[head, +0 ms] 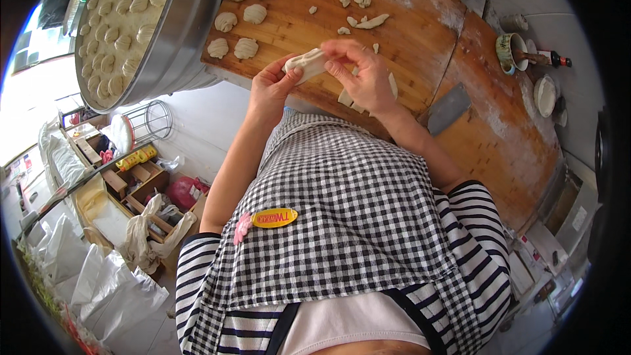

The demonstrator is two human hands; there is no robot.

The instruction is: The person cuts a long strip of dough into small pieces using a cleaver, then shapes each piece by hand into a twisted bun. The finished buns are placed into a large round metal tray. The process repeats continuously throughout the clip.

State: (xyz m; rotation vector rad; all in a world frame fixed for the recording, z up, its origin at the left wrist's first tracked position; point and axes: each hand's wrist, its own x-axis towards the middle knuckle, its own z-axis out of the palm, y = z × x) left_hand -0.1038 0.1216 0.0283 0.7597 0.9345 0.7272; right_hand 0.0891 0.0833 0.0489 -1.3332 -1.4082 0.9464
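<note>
A strip of pale dough [310,65] is held above the near edge of the wooden board [409,49]. My left hand [276,81] pinches its left end between thumb and fingers. At its right end is my right hand [360,71], fingers curled by the dough; whether they grip it cannot be told. Flat cut dough pieces [347,98] lie partly hidden under my right hand. Several shaped, ridged dough buns [246,48] rest on the board's left part. Beyond my hands are dough scraps [372,21]. A cleaver [448,108] lies flat to the right of my right forearm.
A large round metal steamer tray [172,34] filled with shaped dough pieces stands at the left, beside the board. Along the wall at right are a patterned mug [506,54], a dark bottle [554,58] and a white bowl [544,96]. Flour dusts the board. Wooden drawers [116,182] stand lower left.
</note>
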